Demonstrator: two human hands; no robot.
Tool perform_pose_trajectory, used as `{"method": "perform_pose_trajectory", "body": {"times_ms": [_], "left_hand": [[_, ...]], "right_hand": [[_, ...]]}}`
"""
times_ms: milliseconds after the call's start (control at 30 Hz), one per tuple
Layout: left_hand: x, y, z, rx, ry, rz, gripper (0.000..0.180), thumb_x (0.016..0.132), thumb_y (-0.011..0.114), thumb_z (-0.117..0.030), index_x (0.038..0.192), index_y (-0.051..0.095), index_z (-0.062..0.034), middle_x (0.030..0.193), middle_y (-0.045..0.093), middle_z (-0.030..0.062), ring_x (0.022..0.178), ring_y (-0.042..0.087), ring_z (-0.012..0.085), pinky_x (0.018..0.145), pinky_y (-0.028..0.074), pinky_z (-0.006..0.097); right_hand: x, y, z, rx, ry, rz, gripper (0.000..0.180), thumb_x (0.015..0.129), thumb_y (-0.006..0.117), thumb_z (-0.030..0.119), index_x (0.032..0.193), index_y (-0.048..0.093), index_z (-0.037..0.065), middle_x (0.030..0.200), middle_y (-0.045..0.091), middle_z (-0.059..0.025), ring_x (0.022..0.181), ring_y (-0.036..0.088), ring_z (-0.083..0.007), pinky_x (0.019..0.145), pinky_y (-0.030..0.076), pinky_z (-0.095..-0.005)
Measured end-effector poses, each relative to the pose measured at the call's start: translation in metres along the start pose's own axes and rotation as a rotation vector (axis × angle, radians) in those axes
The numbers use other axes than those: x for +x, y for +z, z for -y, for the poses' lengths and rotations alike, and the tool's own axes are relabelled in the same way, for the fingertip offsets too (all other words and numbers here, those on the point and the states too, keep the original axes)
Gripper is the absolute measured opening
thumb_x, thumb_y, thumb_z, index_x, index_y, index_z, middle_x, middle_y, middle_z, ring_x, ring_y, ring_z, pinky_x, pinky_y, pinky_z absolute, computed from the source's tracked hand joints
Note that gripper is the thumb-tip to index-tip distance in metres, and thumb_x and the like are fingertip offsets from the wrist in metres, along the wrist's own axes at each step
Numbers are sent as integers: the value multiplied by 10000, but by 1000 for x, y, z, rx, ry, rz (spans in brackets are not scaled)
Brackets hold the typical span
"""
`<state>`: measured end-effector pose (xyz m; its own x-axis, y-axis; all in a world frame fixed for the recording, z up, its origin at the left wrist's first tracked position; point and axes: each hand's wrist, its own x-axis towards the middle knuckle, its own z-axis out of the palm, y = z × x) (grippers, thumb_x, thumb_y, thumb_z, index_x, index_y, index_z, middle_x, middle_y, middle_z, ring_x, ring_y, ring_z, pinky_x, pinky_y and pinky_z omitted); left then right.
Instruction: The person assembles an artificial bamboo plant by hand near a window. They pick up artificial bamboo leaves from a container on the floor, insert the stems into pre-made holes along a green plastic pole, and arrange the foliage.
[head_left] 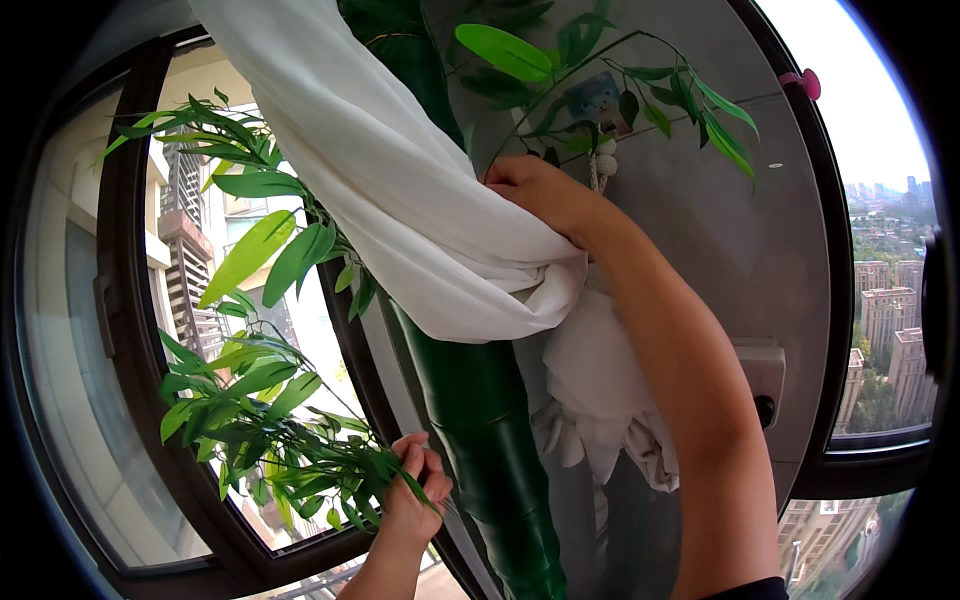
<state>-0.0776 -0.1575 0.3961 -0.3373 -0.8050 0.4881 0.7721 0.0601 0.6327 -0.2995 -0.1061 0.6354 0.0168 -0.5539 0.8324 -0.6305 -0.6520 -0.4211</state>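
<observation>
A thick dark green bamboo pole (480, 440), seemingly artificial, slants upward through the middle. White cloth (400, 190) drapes across its upper part in a loose fold. Low on the left, my left hand (415, 492) has its fingers curled around the end of a leafy green branch (270, 400), beside the pole. My right hand (535, 195) reaches up to the cloth's upper edge with bent fingers; the fingertips disappear behind the fabric. From near those fingers a second leafy branch (590, 75) rises to the right. What the right fingers grip is hidden.
More leaves (265, 185) hang before the window (130, 300) at left. Behind the pole is a grey tiled wall (740, 230) with a white socket box (762, 375), a beaded rope tie (602, 165) and bunched white fabric (605, 370). A dark-framed window (890, 300) stands at right.
</observation>
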Motion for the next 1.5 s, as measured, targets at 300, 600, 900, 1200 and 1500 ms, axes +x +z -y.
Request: {"method": "perform_pose_trajectory", "body": {"times_ms": [300,600,900,1200,1500], "left_hand": [[17,12,24,-77,-64,-90,90,868,460,-171,925,490,-109,619,459,14,389,321,86,398,259,218],[18,13,25,-69,-41,-100,73,875,448,-174,897,484,-115,601,446,7,373,310,82,371,248,212],[7,24,17,117,47,-85,88,878,446,-199,908,475,-123,594,455,11,363,300,77,358,240,203],[-69,119,-86,290,-35,645,230,912,335,-162,1068,394,-4,592,481,125,306,257,73,308,240,215],[64,285,-83,617,130,381,290,858,402,-82,1125,417,31,1072,499,199,659,568,125,402,394,174]], "right_hand": [[34,-4,-36,-312,-15,-404,210,698,553,132,798,607,-45,864,587,-223,836,563,-357,717,459,-377],[28,-20,-34,-207,121,-245,282,703,563,217,814,620,-37,907,580,-228,849,566,-338,741,455,-352],[19,-14,-38,-80,98,16,309,653,625,169,911,598,0,858,595,-141,785,554,-211,685,434,-299],[22,-17,-43,7,-9,-91,243,624,648,136,821,605,0,827,608,-122,750,564,-207,655,445,-299],[20,-8,-44,69,-43,-173,220,599,642,165,777,642,35,808,620,-147,780,593,-263,675,467,-318]]}}
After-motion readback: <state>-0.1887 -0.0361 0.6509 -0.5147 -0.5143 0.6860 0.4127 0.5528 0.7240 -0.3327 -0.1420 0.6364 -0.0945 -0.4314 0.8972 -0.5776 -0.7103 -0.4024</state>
